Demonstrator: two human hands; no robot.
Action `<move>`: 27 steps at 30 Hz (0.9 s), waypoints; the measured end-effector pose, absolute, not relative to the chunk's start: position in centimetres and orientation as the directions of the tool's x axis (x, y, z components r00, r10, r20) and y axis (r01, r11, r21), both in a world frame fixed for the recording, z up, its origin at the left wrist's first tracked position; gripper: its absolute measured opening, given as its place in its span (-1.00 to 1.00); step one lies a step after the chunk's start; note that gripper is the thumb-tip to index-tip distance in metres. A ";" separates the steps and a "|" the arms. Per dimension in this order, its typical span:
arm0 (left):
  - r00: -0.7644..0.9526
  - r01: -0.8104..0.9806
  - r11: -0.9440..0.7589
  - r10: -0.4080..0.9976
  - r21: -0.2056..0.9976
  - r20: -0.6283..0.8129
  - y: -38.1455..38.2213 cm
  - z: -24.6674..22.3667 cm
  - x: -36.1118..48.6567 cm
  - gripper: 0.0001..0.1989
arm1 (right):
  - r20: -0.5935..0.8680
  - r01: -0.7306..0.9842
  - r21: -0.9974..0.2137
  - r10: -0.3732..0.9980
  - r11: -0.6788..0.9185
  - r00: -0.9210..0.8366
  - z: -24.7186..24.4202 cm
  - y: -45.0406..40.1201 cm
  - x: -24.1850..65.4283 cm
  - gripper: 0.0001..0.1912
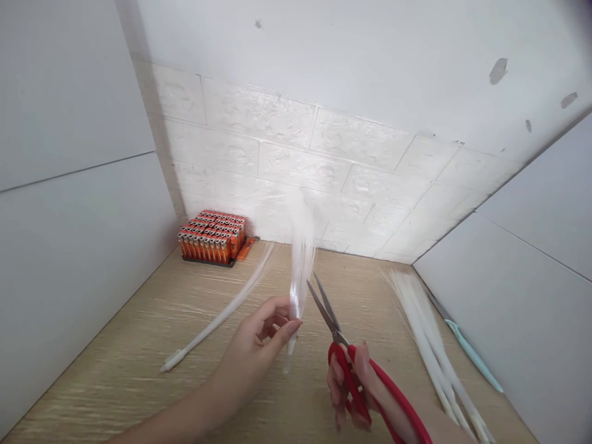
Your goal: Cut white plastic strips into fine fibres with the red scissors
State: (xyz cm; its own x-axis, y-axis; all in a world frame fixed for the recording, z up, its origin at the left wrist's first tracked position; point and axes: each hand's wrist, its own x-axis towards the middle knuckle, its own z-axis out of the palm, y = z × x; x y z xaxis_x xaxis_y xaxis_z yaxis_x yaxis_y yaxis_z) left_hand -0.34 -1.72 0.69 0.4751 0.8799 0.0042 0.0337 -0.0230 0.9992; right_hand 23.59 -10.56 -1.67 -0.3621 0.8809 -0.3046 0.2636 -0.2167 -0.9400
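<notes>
My left hand (259, 345) pinches a thin bundle of fine white fibres (301, 259), which fans upward from my fingers, with a short white stem below them. My right hand (346, 388) grips red-handled scissors (350, 370) through the finger loops. The scissors' steel blades (326, 311) stand slightly open, just right of the bundle and not visibly touching it. A similar fibre strand with a white stem (217, 314) lies on the table left of my left hand. A pile of long white strands (430, 345) lies to the right of my right hand.
A black tray of orange lighters (213, 237) stands in the far left corner, with one loose orange lighter (246, 248) beside it. A pale blue tool (472, 354) lies along the right wall. White panels and a brick-textured wall (287, 166) enclose the wood-grain table (139, 376).
</notes>
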 end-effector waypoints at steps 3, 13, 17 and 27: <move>0.465 0.034 -0.015 0.885 0.999 -0.003 -1.8 0.8 -0.3 -0.62 | -0.314 0.275 -0.936 0.878 -0.221 -0.362 -1.7 -10.7 23.5 -0.54; 0.455 0.029 -0.021 0.891 0.999 0.006 -1.7 0.4 -0.3 -0.59 | -0.309 0.273 -0.938 0.872 -0.214 -0.379 -1.4 -11.0 23.3 -0.55; 0.497 0.047 0.001 0.867 0.999 -0.024 -1.9 0.5 -0.2 -0.62 | -0.305 0.262 -0.941 0.875 -0.216 -0.376 -1.7 -10.8 23.1 -0.57; 0.582 0.054 -0.011 0.813 0.998 -0.023 -2.2 0.0 -0.1 -0.65 | -0.304 0.218 -0.946 0.886 -0.238 -0.351 -2.0 -10.0 21.4 -0.56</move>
